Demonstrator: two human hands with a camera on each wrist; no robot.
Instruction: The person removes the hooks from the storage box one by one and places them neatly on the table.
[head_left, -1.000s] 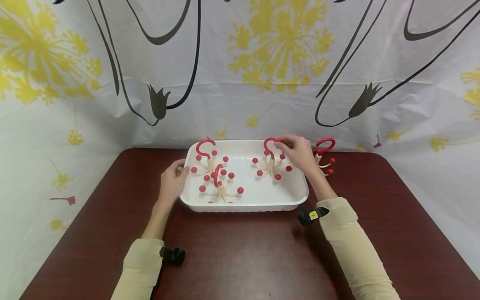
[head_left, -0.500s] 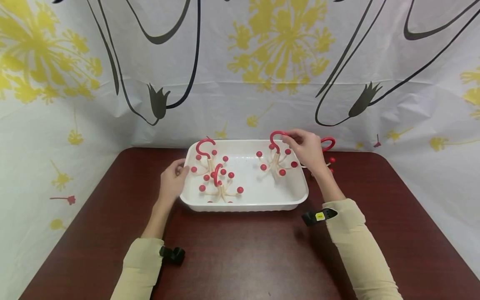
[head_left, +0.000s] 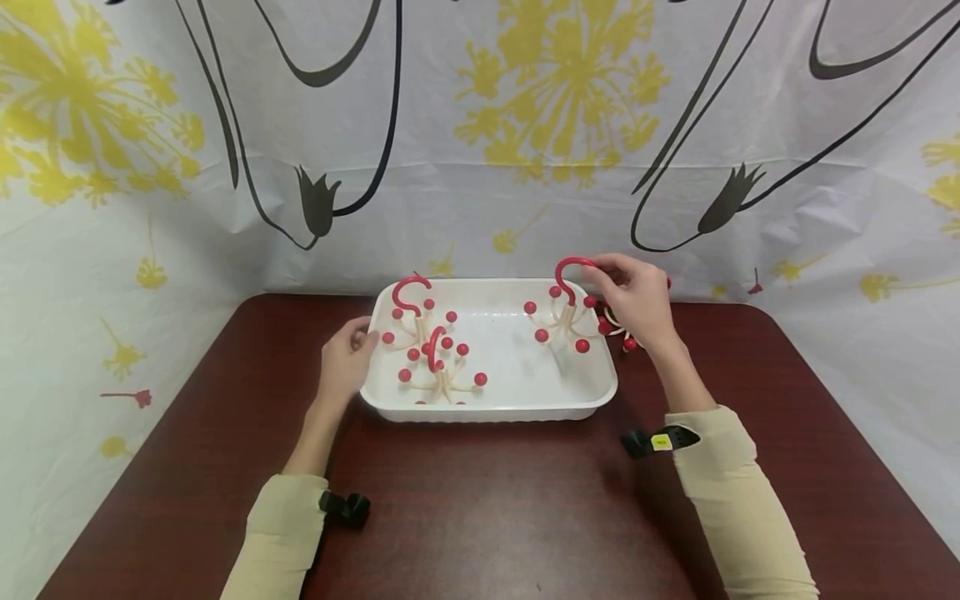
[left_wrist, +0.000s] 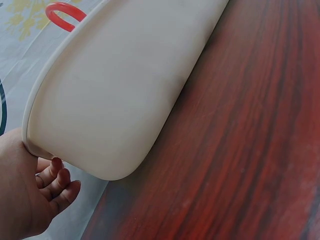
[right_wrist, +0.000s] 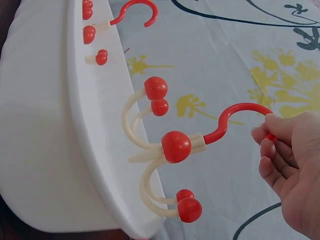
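Note:
My left hand grips the left end of a white plastic tray. In the left wrist view its fingers curl beneath the tray rim. My right hand pinches the tip of the red hook on a multi-arm hanger with cream arms and red ball ends. That hanger hangs upright over the tray's right part, seemingly raised off its floor. Two similar hangers, one at the back left and one at the front left, stand in the tray.
Another red-balled hanger is on the dark wood table right of the tray, mostly hidden behind my right hand. A white cloth with yellow and dark flower prints hangs directly behind the table.
My right hand has moved right and slightly up, carrying the pinched hanger towards the tray's right end. It now covers most of the hanger outside. My left hand and the tray stay put.

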